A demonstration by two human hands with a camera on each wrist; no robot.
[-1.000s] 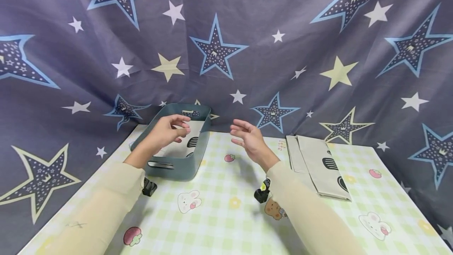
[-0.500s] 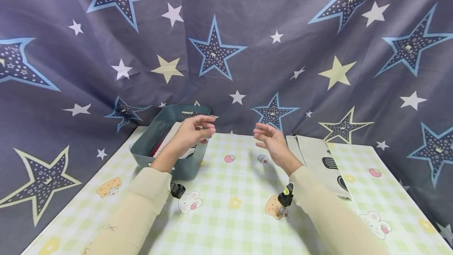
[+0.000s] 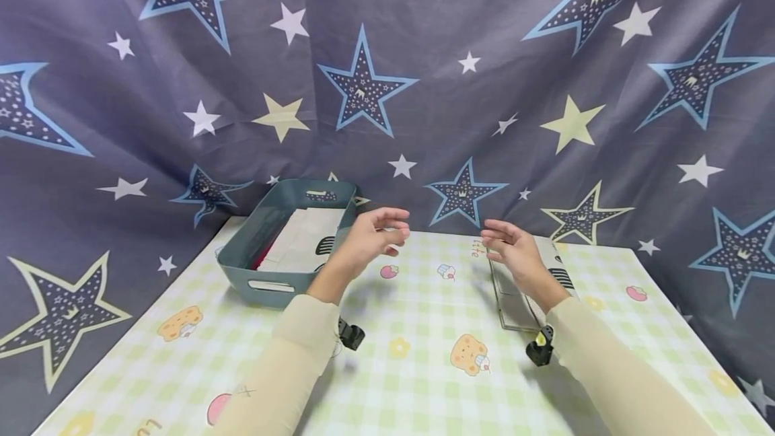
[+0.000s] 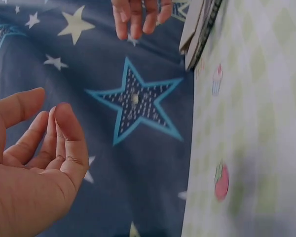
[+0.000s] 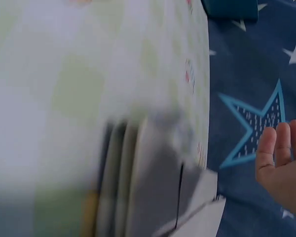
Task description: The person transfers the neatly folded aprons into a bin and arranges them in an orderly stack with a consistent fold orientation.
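My left hand (image 3: 371, 242) hovers over the table just right of the blue-green basket (image 3: 272, 291), fingers relaxed and holding nothing. A cream folded cloth with dark printed shapes (image 3: 303, 237) lies inside the basket, over something red (image 3: 262, 256). In the head view my right hand (image 3: 519, 256) is above a second folded cream cloth (image 3: 514, 308) on the right of the table and hides part of it. Its fingers are loosely bent around nothing. The right wrist view shows the layered edges of this folded cloth (image 5: 158, 182) close up, partly blurred.
The table (image 3: 387, 389) wears a green-and-white checked cover printed with cartoon figures. Behind it hangs a dark curtain (image 3: 436, 113) patterned with stars, close along the table's back edge. The basket stands at the back left.
Both hands have moved to the right. The left has gone from over the basket to beside it, and the right has come over the folded cloth at the right.
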